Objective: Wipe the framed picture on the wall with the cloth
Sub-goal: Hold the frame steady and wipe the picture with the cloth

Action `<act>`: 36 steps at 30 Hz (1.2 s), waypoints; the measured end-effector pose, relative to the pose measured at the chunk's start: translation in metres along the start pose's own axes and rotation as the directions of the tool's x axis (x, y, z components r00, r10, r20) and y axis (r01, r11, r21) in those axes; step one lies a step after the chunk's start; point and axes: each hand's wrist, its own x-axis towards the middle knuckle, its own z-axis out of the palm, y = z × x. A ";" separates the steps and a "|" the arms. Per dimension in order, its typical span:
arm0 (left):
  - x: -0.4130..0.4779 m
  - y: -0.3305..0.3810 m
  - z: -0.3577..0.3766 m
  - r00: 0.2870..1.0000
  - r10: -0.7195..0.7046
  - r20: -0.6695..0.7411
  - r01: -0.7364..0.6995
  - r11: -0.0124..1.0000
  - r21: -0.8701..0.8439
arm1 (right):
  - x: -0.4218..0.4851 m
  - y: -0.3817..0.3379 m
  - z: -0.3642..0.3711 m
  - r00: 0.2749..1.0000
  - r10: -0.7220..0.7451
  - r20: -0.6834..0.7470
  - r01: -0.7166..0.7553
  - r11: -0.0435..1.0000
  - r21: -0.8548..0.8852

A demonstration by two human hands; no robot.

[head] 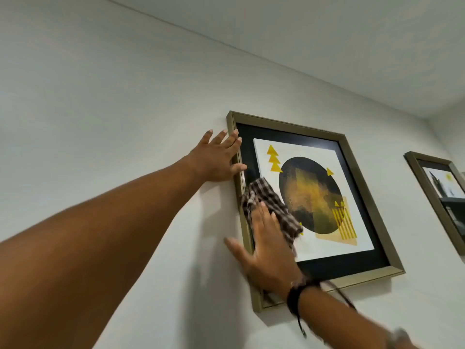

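A framed picture point(362, 157) with a dull gold frame, black mat and yellow-and-black abstract print hangs high on the white wall. My left hand point(216, 157) lies flat, fingers spread, against the wall and the frame's upper left edge. My right hand point(266, 250) presses a brown checked cloth point(271, 200) flat against the glass at the picture's lower left. The cloth bunches above and right of my fingers and hides part of the print. A dark strap circles my right wrist.
A second gold-framed picture point(427, 187) hangs to the right, partly cut off by the edge of view. The white ceiling point(327, 46) meets the wall just above. Bare wall stretches left of the frame.
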 end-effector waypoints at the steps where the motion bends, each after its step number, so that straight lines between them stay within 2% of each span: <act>1: 0.000 0.000 0.000 1.000 -0.006 -0.002 0.006 1.000 0.000 | -0.018 0.003 0.002 1.000 -0.019 0.014 0.019 1.000 -0.012; 5: 0.001 0.003 -0.002 0.999 -0.029 0.018 0.029 0.999 -0.016 | -0.018 0.016 -0.004 0.998 -0.046 0.045 0.048 0.998 -0.032; 9: 0.001 0.003 -0.006 0.999 -0.038 0.032 0.041 0.996 -0.084 | 0.067 0.003 -0.023 0.997 -0.075 -0.004 0.075 0.997 -0.005; 12: 0.003 0.002 -0.009 0.998 -0.043 0.053 0.048 0.996 -0.079 | 0.127 -0.002 -0.039 0.993 -0.120 0.020 0.121 0.989 -0.083; 15: 0.005 0.004 -0.010 0.995 -0.068 0.067 0.076 0.989 -0.127 | 0.146 -0.001 -0.042 0.988 -0.139 0.061 0.145 0.983 -0.113; 19: 0.004 0.006 -0.008 0.995 -0.084 0.058 0.095 0.970 -0.225 | 0.104 -0.004 -0.034 0.995 -0.090 0.046 0.091 0.996 -0.012; 22: 0.000 0.008 -0.009 0.994 -0.087 0.061 0.099 0.967 -0.233 | 0.028 0.000 -0.019 0.998 -0.010 0.055 0.008 0.999 0.044; 27: -0.007 0.010 -0.013 0.990 -0.036 0.136 0.054 0.990 -0.129 | -0.082 0.013 0.002 0.989 0.005 0.146 -0.001 1.000 -0.031; 29: -0.006 0.012 -0.015 0.987 -0.045 0.156 0.063 0.992 -0.112 | -0.093 0.008 -0.003 0.992 -0.043 0.119 0.056 0.993 -0.104; 31: -0.005 0.015 -0.017 0.985 -0.053 0.164 0.069 0.993 -0.091 | -0.092 0.001 -0.014 0.978 -0.067 0.197 0.098 0.983 -0.153; 33: -0.004 0.017 -0.018 0.983 -0.068 0.172 0.080 0.995 -0.066 | -0.098 0.005 -0.023 0.968 -0.032 0.249 0.087 0.973 -0.212; 36: -0.003 0.020 -0.021 0.977 -0.090 0.195 0.100 0.994 -0.044 | -0.110 0.037 -0.031 0.962 -0.044 0.268 0.107 0.968 -0.226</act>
